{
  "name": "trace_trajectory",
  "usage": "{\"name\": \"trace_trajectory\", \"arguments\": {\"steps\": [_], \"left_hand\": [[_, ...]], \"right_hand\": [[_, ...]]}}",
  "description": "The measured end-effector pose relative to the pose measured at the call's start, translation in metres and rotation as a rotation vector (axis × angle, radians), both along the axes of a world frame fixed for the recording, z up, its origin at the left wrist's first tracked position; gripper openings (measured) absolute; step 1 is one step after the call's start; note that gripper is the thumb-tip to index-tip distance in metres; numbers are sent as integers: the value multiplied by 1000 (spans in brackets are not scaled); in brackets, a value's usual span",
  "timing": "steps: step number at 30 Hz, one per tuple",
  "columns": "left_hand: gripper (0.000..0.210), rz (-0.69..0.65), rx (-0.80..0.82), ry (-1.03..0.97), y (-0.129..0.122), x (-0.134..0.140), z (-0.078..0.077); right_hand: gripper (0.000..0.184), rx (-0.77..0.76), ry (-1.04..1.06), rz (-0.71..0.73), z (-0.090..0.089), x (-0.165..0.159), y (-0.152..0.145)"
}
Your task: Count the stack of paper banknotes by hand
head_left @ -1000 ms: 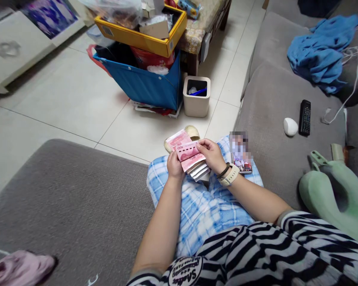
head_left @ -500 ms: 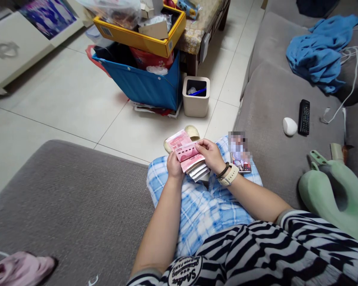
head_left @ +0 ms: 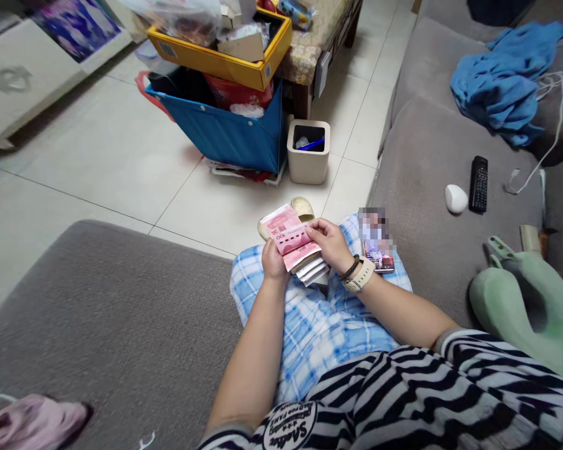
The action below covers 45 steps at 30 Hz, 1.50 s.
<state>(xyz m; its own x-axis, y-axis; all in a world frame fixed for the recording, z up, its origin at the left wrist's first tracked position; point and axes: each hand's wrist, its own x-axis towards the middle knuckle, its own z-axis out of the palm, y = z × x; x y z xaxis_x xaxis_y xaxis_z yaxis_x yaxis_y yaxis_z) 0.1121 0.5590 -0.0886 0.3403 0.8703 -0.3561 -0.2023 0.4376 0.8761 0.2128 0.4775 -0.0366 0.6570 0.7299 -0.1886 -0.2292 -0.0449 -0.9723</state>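
Over my lap, my left hand is closed around the left side of a stack of pink banknotes marked 100. One banknote is lifted and bent over across the stack. Thumb and fingers of my right hand pinch that note at its right end. Several pale edges fan out at the stack's lower right. A phone with a lit screen lies on my right thigh, on blue checked trousers. My left fingers are mostly hidden behind the notes.
A beige bin, a blue bag and a yellow box stand ahead. On the sofa to the right are a remote, a white rounded object, a green neck pillow and a blue cloth.
The lifted banknote has shifted slightly left and bends a little differently. Both hands stay in nearly the same place on the notes.
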Motion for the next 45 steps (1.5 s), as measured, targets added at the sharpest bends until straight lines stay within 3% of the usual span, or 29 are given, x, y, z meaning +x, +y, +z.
{"name": "trace_trajectory", "arguments": {"steps": [5, 15, 45], "left_hand": [[15, -2, -7, -5, 1, -1, -3], [13, 0, 7, 12, -1, -1, 8], [15, 5, -34, -27, -1, -1, -1]], "right_hand": [[23, 11, 3, 1, 0, -1, -1], [25, -9, -17, 10, 0, -1, -1], [26, -10, 1, -2, -2, -3, -1]]}}
